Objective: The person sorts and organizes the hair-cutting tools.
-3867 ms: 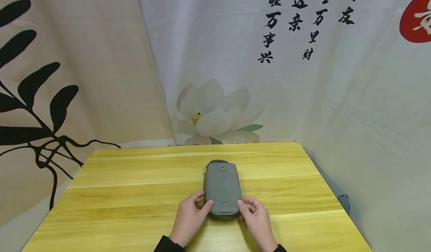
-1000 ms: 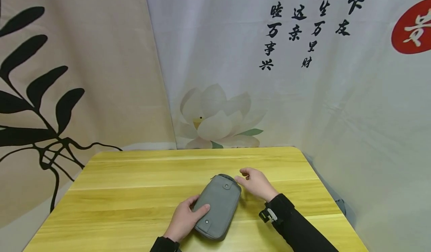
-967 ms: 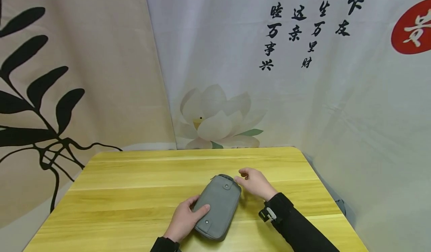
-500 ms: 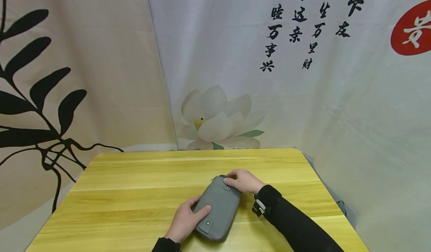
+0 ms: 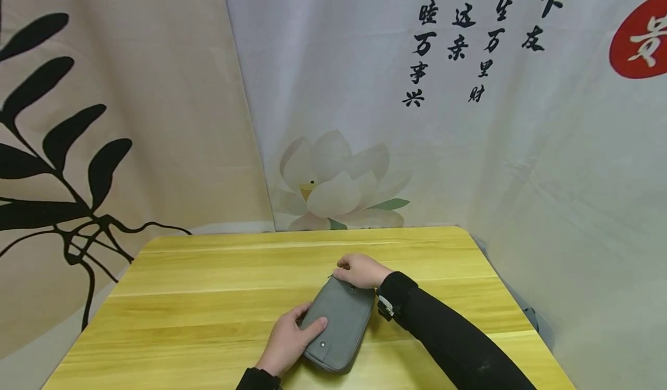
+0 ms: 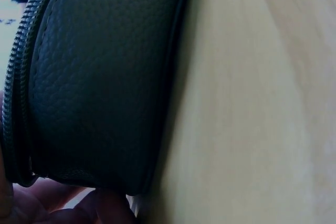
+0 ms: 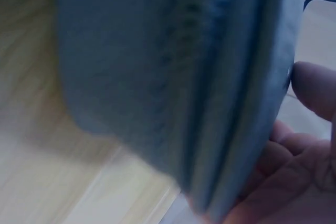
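A grey leather-look zippered pouch [image 5: 339, 320] lies slanted on the wooden table, a round snap showing near its close end. My left hand [image 5: 289, 337] grips its lower left side, thumb on top and fingers along the side. Zipper teeth [image 6: 21, 51] curve along the pouch edge in the left wrist view. Over the far end is my right hand [image 5: 361, 271], fingers bent, by the far left corner. In the right wrist view its thumb [image 7: 315, 88] meets the pouch face, and its fingertips are hidden behind the pouch; I cannot tell what they hold.
The yellow wood-grain table [image 5: 208, 320] has rounded far corners. Behind it hangs a pale cloth [image 5: 448, 164] with a printed lotus and dark characters, and a beige one [image 5: 167, 118] with dark leaves is at the left.
The pouch has turned from straight to slanted and come nearer since the oldest frame. My right hand left its near right corner, reached the far end, then slid left across it.
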{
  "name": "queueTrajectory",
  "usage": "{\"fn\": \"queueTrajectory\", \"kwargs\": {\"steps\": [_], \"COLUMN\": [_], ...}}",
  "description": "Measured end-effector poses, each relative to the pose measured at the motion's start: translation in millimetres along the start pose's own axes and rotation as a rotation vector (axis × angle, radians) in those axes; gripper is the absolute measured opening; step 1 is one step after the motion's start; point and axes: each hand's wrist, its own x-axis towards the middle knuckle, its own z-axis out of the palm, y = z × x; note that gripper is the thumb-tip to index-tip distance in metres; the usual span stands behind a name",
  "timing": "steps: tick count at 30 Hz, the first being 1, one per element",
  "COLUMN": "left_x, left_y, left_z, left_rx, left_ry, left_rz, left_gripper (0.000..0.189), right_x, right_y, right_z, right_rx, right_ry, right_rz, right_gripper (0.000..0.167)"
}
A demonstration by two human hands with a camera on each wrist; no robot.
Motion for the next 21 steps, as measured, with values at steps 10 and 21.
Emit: {"fn": "queueTrajectory", "kwargs": {"steps": [10, 21], "left_x": [1.4, 0.8], "left_y": [2.1, 2.2], "left_z": [1.3, 2.6], "left_rx": [-0.042, -0.056], "left_ry": [-0.023, -0.024], "left_rz": [-0.028, -0.04], "left_gripper": [0.085, 0.084], "right_x": [15.8, 15.6], "right_y": [-23.9, -30.6], "right_z": [6.3, 4.1], "right_rx": [-0.093, -0.127], "right_ry": [-0.027, -0.098], "right_rz": [-0.077, -0.139], "right_gripper": [0.036, 0.03]}}
